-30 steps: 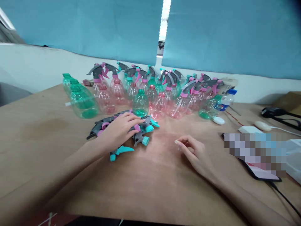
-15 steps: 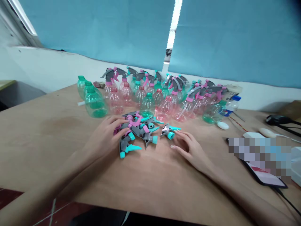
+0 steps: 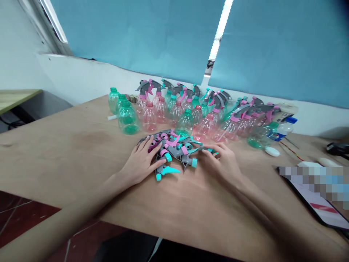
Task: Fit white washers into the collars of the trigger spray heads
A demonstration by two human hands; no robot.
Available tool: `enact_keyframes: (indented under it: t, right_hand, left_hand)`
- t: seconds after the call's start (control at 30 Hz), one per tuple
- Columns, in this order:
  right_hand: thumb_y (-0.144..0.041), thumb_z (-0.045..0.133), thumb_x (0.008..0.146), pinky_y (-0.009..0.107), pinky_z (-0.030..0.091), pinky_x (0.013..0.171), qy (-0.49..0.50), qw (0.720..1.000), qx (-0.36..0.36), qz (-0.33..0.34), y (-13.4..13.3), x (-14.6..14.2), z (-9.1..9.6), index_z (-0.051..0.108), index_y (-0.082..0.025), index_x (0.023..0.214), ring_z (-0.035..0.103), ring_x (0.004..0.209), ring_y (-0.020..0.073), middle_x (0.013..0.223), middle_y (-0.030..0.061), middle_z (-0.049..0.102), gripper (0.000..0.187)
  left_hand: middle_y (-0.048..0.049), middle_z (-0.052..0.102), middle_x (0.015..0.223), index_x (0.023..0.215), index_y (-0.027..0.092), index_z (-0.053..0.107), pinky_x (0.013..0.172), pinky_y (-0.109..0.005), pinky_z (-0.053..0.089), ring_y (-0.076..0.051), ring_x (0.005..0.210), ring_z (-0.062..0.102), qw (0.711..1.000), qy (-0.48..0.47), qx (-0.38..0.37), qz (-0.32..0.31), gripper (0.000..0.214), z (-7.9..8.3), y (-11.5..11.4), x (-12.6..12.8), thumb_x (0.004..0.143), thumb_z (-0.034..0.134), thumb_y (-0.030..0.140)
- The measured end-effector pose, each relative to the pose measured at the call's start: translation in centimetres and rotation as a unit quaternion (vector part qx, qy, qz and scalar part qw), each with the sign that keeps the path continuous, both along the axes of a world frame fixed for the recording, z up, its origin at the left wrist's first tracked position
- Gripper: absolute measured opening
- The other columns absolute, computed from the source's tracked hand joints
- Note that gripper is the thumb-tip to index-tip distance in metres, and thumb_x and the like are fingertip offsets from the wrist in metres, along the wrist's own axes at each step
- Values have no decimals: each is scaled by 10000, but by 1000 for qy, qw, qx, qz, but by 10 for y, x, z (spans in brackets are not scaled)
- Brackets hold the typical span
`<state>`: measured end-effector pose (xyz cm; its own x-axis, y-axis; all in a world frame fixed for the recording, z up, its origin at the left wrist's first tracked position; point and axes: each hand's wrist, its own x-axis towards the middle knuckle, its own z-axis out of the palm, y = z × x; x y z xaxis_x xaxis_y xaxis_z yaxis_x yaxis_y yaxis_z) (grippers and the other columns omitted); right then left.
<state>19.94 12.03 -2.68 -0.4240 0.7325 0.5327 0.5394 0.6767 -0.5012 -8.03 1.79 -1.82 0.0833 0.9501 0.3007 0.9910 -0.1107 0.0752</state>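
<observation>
A pile of grey trigger spray heads point(image 3: 174, 151) with pink and turquoise parts lies on the table. My left hand point(image 3: 140, 160) rests over the pile's left side, fingers spread and touching the heads there. At the pile's right edge, my right hand point(image 3: 225, 162) has its thumb and fingers closed around a grey and turquoise spray head point(image 3: 211, 150), which the fingers partly cover. One turquoise-triggered spray head point(image 3: 167, 171) sits at the near side of the pile, just by my left hand's fingertips.
Behind the pile stand several green and pink clear bottles point(image 3: 149, 118), many topped with spray heads. To the right are a blue-capped drink bottle point(image 3: 285, 129), a white oval object point(image 3: 272, 151) and a phone point(image 3: 313, 196) with a partly blurred screen. The wooden table point(image 3: 169, 214) ends near me.
My right hand has closed on the separate spray head at the right. My left hand's fingers have spread flatter over the pile. The whole view has shifted, so things appear further right.
</observation>
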Motion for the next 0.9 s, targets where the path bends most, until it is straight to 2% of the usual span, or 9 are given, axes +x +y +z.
enact_keyframes:
  t: [0.1, 0.2, 0.33, 0.47, 0.7, 0.8, 0.9]
  right_hand:
    - [-410, 534, 892, 311, 551, 606, 63, 998, 3, -31, 1, -10, 15, 683, -194, 1012, 633, 704, 160, 961, 70, 615, 289]
    - [-412, 554, 882, 322, 563, 639, 81, 996, 37, -18, 1, -27, 19, 673, -204, 1019, 646, 720, 160, 1013, 75, 613, 276]
    - [-360, 510, 922, 394, 535, 840, -9, 998, 31, 58, -1, -46, 8, 662, -200, 1052, 642, 958, 222, 1071, 93, 637, 256]
    - [-356, 496, 933, 432, 489, 935, -36, 996, 13, 86, -4, -47, -1, 645, -214, 1118, 600, 1095, 243, 1179, 93, 629, 277]
    - [-465, 555, 875, 480, 416, 1032, -60, 991, -29, 120, -7, -41, -3, 521, -220, 1311, 457, 1278, 279, 1399, 115, 473, 501]
    - [-488, 565, 860, 483, 418, 1034, -56, 989, -38, 130, -7, -41, -7, 450, -242, 1370, 407, 1316, 282, 1439, 105, 423, 578]
    - [-509, 581, 840, 481, 413, 1043, -57, 988, -27, 141, -7, -40, -10, 388, -269, 1407, 372, 1338, 276, 1457, 90, 395, 646]
  left_hand:
    - [-142, 280, 1505, 1404, 244, 393, 1078, -541, 256, -350, 1383, 242, 1000, 14, 5, -4, 603, -4, 1, 1, 900, 414, 574]
    - [-143, 299, 1491, 1392, 242, 407, 1070, -549, 269, -350, 1362, 277, 999, -4, 30, -12, 578, -4, 1, 1, 904, 428, 551]
    - [-145, 440, 1361, 1257, 193, 545, 1039, -508, 349, -311, 1280, 388, 995, -50, 72, -55, 422, 3, -10, 5, 930, 445, 441]
    - [-131, 544, 1225, 1141, 169, 604, 1000, -478, 400, -278, 1172, 484, 989, -83, 72, -99, 305, 10, -28, 15, 932, 476, 349]
    - [-145, 430, 1381, 1265, 201, 518, 1036, -522, 354, -310, 1261, 406, 992, -52, 4, -118, 405, 2, -40, 32, 906, 524, 388]
    - [-131, 441, 1370, 1220, 206, 539, 1033, -518, 351, -310, 1278, 381, 992, -37, -2, -123, 344, -2, -41, 37, 900, 542, 334]
    - [-119, 500, 1290, 1097, 178, 579, 1022, -474, 364, -286, 1230, 422, 991, -46, -11, -123, 227, 1, -46, 38, 902, 542, 286]
